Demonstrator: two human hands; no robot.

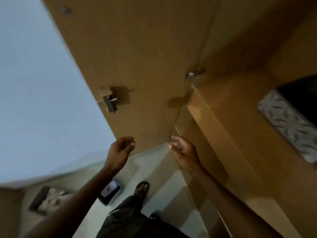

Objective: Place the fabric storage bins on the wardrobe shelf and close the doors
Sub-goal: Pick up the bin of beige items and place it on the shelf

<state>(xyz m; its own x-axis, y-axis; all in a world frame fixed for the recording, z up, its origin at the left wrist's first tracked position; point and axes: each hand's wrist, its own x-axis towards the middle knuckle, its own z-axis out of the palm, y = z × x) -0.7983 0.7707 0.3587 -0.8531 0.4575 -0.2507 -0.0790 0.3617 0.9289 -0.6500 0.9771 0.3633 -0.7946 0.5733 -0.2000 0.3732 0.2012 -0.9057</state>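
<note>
Two empty hands apart, left hand (121, 148) and right hand (181, 148) loosely curled | shelved bin (288, 124) on right shelf (231, 103) | left floor bin (49, 200), second floor bin (110, 191) near | next: stoop, grip both sides, clear open door (137, 57).

Blurred by motion all over, with the patterned fabric bin (288, 124) on the shelf (207, 115) cut by the right edge, the floor bin (49, 200) smeared, and a small metal piece (168, 139) at the right hand (181, 149) unidentifiable.
</note>
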